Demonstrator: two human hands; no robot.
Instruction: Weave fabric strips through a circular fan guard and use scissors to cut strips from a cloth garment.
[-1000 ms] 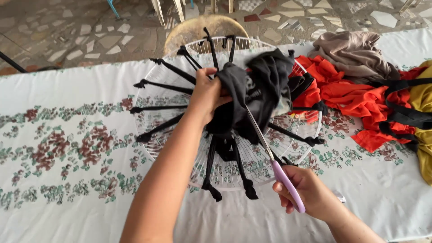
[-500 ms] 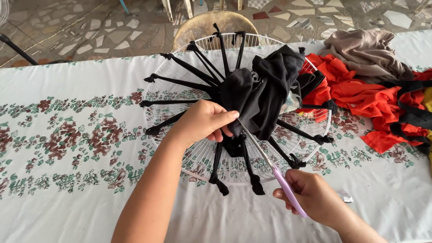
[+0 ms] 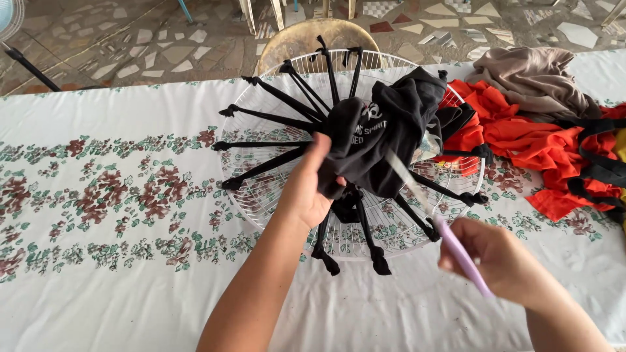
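Left hand point(image 3: 306, 189) has its grip closed on a bunched black cloth point(image 3: 385, 133) at the centre of a round white wire fan guard point(image 3: 261, 195), which lies flat on the floral-clothed table point(image 3: 98, 195). Black fabric strips point(image 3: 261, 117) radiate from centre to rim, knotted there. Right hand point(image 3: 502, 261) grips a lilac-handled tool point(image 3: 460, 254), blade blurred, near the guard's lower right edge. Red cloth point(image 3: 521, 143) lies beside the guard.

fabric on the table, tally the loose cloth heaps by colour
black cloth, bunched in the left hand: 1
orange-red cloth: 1
grey-brown cloth: 1
total: 3
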